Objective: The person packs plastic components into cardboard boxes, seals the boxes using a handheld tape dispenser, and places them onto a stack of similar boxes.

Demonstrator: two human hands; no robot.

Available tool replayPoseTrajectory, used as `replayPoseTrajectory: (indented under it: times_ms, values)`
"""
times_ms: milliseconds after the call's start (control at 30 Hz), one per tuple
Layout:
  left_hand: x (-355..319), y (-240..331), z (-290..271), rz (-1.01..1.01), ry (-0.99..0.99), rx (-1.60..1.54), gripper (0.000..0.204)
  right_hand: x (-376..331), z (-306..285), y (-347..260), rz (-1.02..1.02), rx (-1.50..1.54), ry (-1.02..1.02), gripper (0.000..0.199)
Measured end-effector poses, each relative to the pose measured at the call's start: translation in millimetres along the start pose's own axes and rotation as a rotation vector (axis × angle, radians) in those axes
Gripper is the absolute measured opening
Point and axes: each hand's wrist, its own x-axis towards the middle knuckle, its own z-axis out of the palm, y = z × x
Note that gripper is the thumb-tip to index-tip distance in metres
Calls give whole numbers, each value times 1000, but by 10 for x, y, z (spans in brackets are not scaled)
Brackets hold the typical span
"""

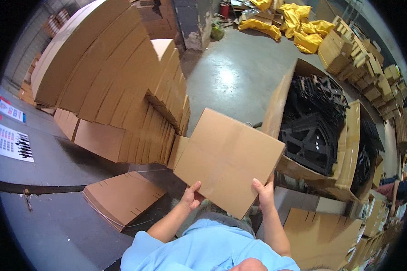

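Open brown carton of black parts. Left of it: flat cardboard sheet, then leaning stack of flattened cartons; far left, probably white printed sheets.

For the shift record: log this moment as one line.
left hand: grips flat cardboard sheet | right hand: grips same sheet | beside: open box of black parts | behind: cardboard stacks

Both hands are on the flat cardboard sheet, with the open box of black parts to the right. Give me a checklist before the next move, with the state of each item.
1. Left hand grips the cardboard sheet at its lower edge: ok.
2. Right hand grips the same lower edge: ok.
3. Sheet flat, no visible creases: ok.
4. Open box of black parts within reach on the right: cannot tell.
5. Leaning stack of flat cartons on the left stable: cannot tell.
6. Bundle of flat cardboard on the floor clear of the feet: cannot tell, feet hidden.
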Motion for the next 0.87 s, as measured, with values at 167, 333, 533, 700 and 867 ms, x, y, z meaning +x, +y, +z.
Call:
replayPoseTrajectory:
  times_ms: [167,333,533,700,867]
  values:
    - [112,131,-640,59,148,-196,43,239,213,574,61,-483,-103,83]
    - [895,161,-1413,152,366,-137,70,88,-463,1343,141,-924,-94,65]
    - [2009,223,-2291,218,654,-41,105,-709,-1506,1842,460,-1360,-76,66]
    - [2565,298,-2806,299,662,-87,101,-1199,-1966,1857,774,-1307,30,64]
    - [2729,476,-2985,-120,1069,123,95,-1345,-2191,2044,904,-1198,80,62]
